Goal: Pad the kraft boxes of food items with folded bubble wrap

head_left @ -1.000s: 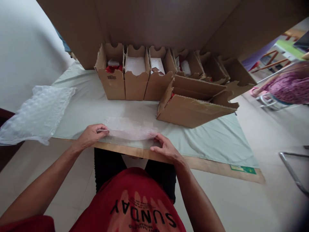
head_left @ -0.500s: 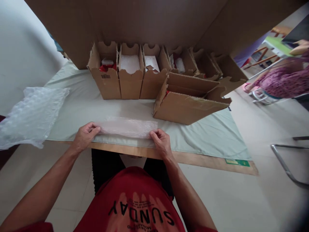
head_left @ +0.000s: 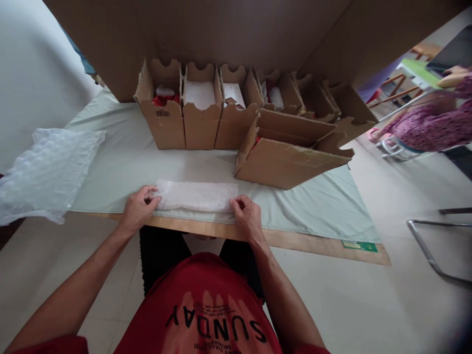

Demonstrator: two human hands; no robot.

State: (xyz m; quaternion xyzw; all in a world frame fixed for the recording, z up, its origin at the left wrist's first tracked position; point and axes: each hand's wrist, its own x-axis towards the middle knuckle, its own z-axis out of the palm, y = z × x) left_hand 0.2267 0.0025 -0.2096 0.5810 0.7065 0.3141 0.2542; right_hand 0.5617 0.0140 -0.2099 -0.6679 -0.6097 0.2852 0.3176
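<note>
A narrow sheet of clear bubble wrap [head_left: 195, 195] stretches between my two hands, flat along the front edge of the cloth-covered table [head_left: 121, 172]. My left hand [head_left: 142, 204] pinches its left end between thumb and fingers. At the right end, my right hand [head_left: 246, 214] grips the near corner, thumb on top. Just beyond the wrap, an open cardboard bin [head_left: 291, 162] sits at an angle on the right, with something red partly visible inside.
A larger bubble wrap piece [head_left: 51, 172] hangs over the table's left edge. Behind, several cardboard bins [head_left: 201, 128] stand in a row, holding white and red items, before a tall cardboard panel [head_left: 228, 29]. Another person [head_left: 431, 118] sits at far right, near a metal frame [head_left: 427, 250].
My left hand has moved a little to the right with its end of the bubble wrap. The strip now lies flatter and shorter between my hands; my right hand has hardly moved.
</note>
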